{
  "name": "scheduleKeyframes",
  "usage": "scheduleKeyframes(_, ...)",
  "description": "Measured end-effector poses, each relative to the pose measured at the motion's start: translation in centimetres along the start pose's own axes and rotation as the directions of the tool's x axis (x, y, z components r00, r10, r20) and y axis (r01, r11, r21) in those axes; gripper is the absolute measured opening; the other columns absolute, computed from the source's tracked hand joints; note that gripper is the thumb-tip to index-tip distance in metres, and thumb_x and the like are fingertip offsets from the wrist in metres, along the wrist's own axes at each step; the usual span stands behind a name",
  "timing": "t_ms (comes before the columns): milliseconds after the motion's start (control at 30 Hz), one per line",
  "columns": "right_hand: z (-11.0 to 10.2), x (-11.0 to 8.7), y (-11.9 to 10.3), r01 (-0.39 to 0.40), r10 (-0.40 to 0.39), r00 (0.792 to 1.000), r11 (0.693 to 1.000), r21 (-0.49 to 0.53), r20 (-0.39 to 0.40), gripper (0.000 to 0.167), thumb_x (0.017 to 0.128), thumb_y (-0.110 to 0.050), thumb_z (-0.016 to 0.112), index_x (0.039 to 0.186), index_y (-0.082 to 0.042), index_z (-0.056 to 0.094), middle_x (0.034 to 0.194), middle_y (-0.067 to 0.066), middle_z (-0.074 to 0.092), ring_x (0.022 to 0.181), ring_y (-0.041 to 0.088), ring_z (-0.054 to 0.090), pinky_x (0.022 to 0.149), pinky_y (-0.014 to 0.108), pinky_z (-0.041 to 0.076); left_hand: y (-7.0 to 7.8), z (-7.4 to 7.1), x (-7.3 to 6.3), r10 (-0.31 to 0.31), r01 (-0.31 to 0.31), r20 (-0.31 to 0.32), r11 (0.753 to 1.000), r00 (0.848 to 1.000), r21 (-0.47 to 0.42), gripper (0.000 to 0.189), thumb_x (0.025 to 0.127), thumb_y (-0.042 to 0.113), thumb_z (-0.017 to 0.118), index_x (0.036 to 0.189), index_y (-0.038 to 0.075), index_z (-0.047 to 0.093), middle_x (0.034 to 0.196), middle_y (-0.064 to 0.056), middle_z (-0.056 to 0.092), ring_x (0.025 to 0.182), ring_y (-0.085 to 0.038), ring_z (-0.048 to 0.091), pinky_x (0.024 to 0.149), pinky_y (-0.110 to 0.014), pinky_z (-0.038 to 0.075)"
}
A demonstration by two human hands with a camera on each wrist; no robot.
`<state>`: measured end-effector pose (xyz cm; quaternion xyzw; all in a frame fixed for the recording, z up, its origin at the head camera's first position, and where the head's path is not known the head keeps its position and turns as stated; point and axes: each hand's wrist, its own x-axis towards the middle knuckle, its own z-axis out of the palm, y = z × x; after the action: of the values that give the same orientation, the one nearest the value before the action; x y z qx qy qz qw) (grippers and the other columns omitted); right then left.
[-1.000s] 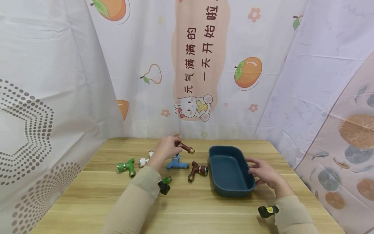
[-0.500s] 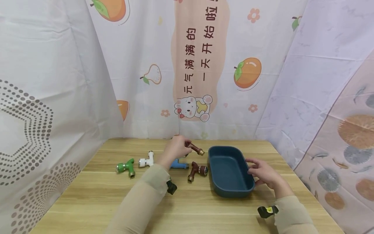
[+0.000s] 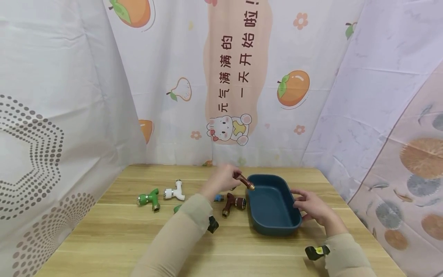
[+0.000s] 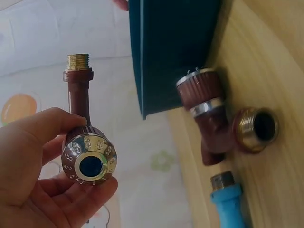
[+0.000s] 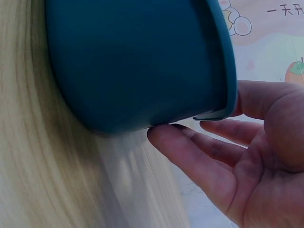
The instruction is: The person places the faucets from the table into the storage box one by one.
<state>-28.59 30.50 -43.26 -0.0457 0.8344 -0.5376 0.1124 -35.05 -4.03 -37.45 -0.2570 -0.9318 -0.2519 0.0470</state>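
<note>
In the head view my left hand holds a brown tap in the air, its brass threaded end over the left rim of a dark blue box. Thumb and fingers wrap the tap's ribbed knob in the left wrist view. At the box's right side, my right hand grips the wall, with digits on both sides of the rim in the right wrist view. Another brown tap lies just left of the box. Beside it is a blue tap, mostly hidden by my left arm.
Farther left on the wooden table lie a green tap and a white tap. A second green piece is mostly covered by the left sleeve. Printed curtains hang behind and at both sides.
My left hand has carried the brown tap rightward from above the blue tap to the box's rim. The white tap has come into full view. My right hand and the box have stayed put.
</note>
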Motion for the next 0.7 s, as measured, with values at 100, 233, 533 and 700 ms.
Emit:
scheduleKeyframes(100, 0.0, 0.0, 0.1, 0.001, -0.001, 1.000, 1.000, -0.003, -0.002, 0.062, 0.099, -0.002, 0.056, 0.155, 0.004, 0.031, 0.135, 0.036, 0.051, 0.108, 0.040, 0.063, 0.069, 0.053, 0.060, 0.4, 0.7, 0.3, 0.027, -0.027, 0.006, 1.000, 1.000, 0.001, 0.018, 0.090, 0.019, 0.075, 0.108, 0.015, 0.077, 0.083, 0.009, 0.066, 0.071, -0.009, 0.059, 0.062, -0.024, 0.049)
scheduleKeyframes(233, 0.0, 0.0, 0.1, 0.003, -0.003, 1.000, 1.000, 0.001, -0.003, 0.062, 0.099, -0.003, 0.056, 0.155, 0.004, 0.031, 0.134, 0.035, 0.052, 0.107, 0.039, 0.063, 0.068, 0.053, 0.060, 1.2, 1.7, 0.7, 0.043, -0.043, 0.024, 0.999, 0.999, 0.000, 0.018, 0.090, 0.018, 0.074, 0.108, 0.016, 0.077, 0.082, 0.009, 0.066, 0.069, -0.008, 0.058, 0.059, -0.023, 0.048)
scheduleKeyframes(533, 0.0, 0.0, 0.3, 0.015, -0.015, 1.000, 1.000, 0.026, 0.006, 0.063, 0.098, -0.004, 0.058, 0.155, 0.004, 0.031, 0.133, 0.033, 0.054, 0.105, 0.036, 0.065, 0.065, 0.052, 0.060, 3.5, 3.7, 1.0, 0.113, -0.118, 0.068, 0.990, 0.991, 0.075, 0.025, 0.093, 0.022, 0.073, 0.118, 0.018, 0.076, 0.094, 0.008, 0.069, 0.079, -0.006, 0.057, 0.069, -0.025, 0.048)
scheduleKeyframes(700, 0.2, -0.1, 0.1, 0.010, -0.010, 1.000, 1.000, 0.025, -0.009, 0.063, 0.097, -0.004, 0.058, 0.154, 0.004, 0.034, 0.131, 0.032, 0.055, 0.104, 0.036, 0.065, 0.064, 0.052, 0.060, 4.9, 4.6, 1.2, 0.154, -0.164, 0.081, 0.978, 0.985, 0.127, 0.015, 0.094, 0.024, 0.072, 0.108, 0.022, 0.075, 0.086, 0.012, 0.062, 0.074, -0.007, 0.054, 0.065, -0.024, 0.045)
